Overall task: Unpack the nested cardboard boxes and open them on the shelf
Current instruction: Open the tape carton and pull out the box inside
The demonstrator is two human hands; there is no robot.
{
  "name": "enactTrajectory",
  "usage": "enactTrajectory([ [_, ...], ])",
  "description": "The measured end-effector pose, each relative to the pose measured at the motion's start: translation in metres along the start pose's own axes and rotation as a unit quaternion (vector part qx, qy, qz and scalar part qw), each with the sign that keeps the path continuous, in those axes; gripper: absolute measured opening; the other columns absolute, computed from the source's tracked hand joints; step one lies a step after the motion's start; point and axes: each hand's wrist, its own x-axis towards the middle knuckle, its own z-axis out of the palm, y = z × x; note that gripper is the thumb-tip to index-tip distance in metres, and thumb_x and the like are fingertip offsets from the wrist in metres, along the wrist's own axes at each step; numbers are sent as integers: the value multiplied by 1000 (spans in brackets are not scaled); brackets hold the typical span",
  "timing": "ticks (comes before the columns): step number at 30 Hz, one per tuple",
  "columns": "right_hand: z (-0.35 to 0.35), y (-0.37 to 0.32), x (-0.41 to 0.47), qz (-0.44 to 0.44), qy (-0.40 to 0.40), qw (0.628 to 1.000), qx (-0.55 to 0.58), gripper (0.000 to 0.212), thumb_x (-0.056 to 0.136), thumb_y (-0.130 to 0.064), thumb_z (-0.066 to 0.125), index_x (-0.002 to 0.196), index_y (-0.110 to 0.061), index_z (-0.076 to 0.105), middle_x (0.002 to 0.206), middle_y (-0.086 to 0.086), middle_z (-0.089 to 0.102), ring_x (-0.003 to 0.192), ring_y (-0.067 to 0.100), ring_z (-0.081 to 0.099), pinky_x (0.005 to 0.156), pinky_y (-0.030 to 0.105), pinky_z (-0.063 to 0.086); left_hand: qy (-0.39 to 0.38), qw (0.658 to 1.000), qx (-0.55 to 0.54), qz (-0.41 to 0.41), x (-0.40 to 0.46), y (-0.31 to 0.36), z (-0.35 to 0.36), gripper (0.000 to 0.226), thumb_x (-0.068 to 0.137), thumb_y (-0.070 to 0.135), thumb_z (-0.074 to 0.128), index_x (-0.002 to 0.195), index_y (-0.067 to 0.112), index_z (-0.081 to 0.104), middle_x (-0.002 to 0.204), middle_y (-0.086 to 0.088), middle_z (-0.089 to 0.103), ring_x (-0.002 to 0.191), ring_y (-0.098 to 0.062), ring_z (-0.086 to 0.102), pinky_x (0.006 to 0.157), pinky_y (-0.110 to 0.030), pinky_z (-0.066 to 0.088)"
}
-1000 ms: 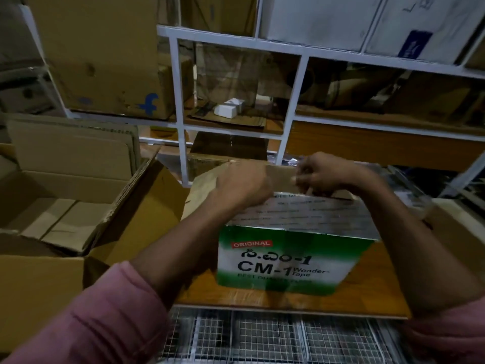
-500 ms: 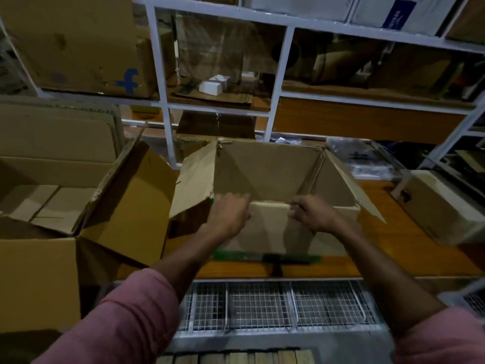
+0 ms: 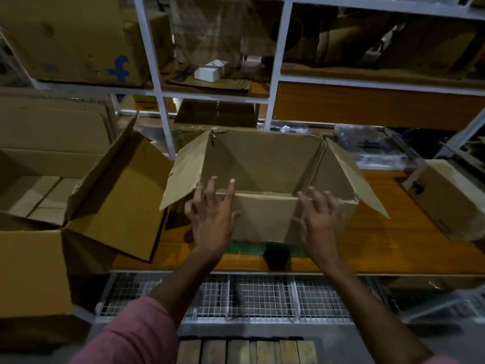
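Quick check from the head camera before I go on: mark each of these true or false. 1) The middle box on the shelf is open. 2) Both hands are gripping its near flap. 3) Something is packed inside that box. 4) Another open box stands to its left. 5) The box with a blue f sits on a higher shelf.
1) True: the middle box stands open, side flaps spread.
2) False: the left hand and right hand have fingers spread over the near flap, gripping nothing.
3) False: its visible interior is bare cardboard.
4) True: a larger open box stands left.
5) True: the blue f box sits upper left.
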Motion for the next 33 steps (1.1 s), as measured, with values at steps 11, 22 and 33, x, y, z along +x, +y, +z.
enactTrajectory([
  [11,0,56,-11,101,-20,966,236,125,66,-59,81,162,-34,5,166,-3,-26,155,26,-13,117,62,20,-75,969,-233,42,-9,-21,6,150,60,53,92,159,36,-19,163,1,-36,152,-24,-22,116,-55,8],
  [22,7,70,18,6,31,980,197,130,49,-28,102,156,-35,27,166,13,-4,153,37,4,106,69,41,-30,982,-154,104,8,-12,16,148,61,38,96,161,32,-13,167,-7,-24,144,-55,6,106,-73,30],
  [33,-44,46,67,-54,77,984,151,123,49,-25,102,153,-26,36,165,16,3,152,38,7,111,55,28,47,984,-99,140,38,-20,-23,144,62,30,95,162,29,-9,169,-13,-8,136,-59,23,96,-70,47],
])
